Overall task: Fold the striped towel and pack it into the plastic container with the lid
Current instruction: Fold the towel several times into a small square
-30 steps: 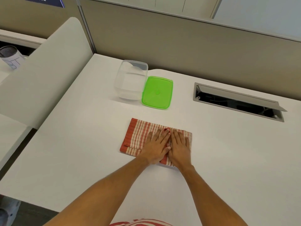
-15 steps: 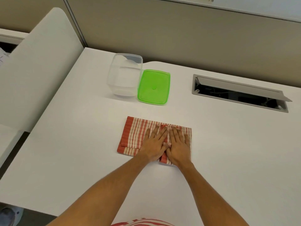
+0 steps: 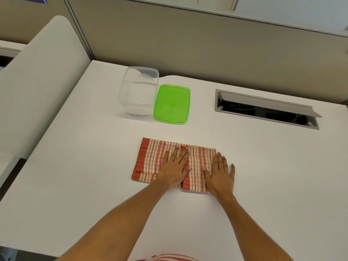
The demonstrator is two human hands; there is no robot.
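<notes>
striped towel [image 3: 165, 159] | flat under left hand [image 3: 175, 166] | right hand [image 3: 220, 174] on its right edge

There is just one view, from a camera on the person's head. It looks forward and down at the white table [image 3: 263, 166] from close up. Both arms reach in from the bottom edge toward the wall [image 3: 188, 44] behind.

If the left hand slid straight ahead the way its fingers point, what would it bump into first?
Probably the green lid. The left hand lies flat on the striped towel, fingers aimed slightly right; only bare table lies between.
</notes>
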